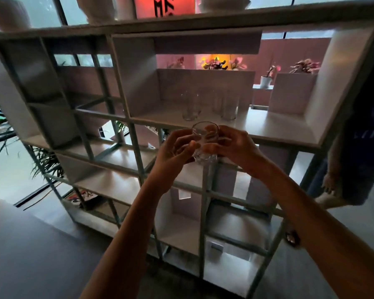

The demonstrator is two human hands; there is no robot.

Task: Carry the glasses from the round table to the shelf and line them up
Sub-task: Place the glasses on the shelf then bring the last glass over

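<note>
While both arms were stretched forward, the left hand (175,147) and right hand (235,145) together gripped one clear, thick-based glass tumbler (204,143). Fingers curled round its wall from either side. It was upright, just in front of the edge of the pale open-grid shelf (279,128), not yet on it.

Judged light, rigid, smooth and slippery, breakable. Best taken round the mid-wall, heavy base down, and set down gently.

Count: one tumbler in hand. Farther back on the shelf board stood clear empty glasses (190,108). Three made out, faint against the backing, so count unsure. Beyond, several pink-leaved potted plants (268,76).
</note>
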